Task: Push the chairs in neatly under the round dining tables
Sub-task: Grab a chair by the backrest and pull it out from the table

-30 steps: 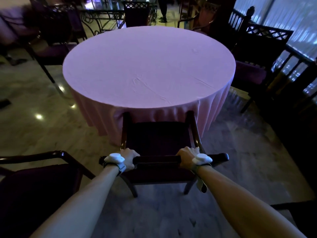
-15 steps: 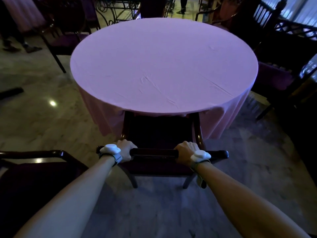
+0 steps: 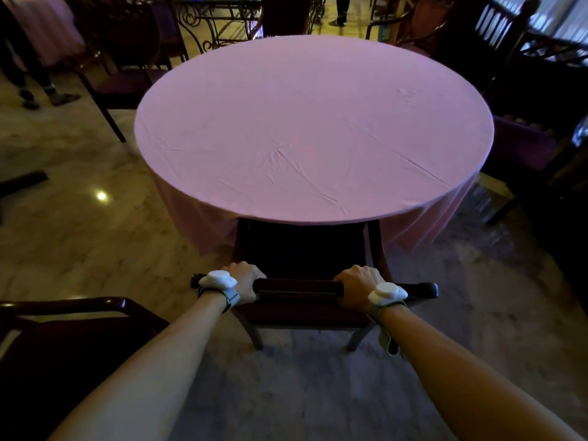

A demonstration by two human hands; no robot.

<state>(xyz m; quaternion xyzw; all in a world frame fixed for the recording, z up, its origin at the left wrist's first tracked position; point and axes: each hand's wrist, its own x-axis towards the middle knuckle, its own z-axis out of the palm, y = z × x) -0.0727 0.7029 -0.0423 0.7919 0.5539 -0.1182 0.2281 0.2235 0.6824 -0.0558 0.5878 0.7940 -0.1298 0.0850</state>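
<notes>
A round table [image 3: 311, 128] under a pink cloth fills the middle of the view. A dark wooden chair [image 3: 302, 249] with a dark seat stands at its near edge, the front of the seat hidden under the cloth's rim. My left hand [image 3: 245, 284] grips the left part of the chair's top rail. My right hand [image 3: 358, 286] grips the right part of the same rail. Both wrists carry white trackers.
Another dark chair [image 3: 63, 338] stands at my lower left. A chair [image 3: 127, 81] sits at the table's far left and one [image 3: 525, 144] at its right. A person's legs [image 3: 28, 78] are at the far left. The floor is polished marble.
The chair has slid forward; the table's rim now covers more of its seat. The table has come nearer in view. Both hands keep their grip on the rail.
</notes>
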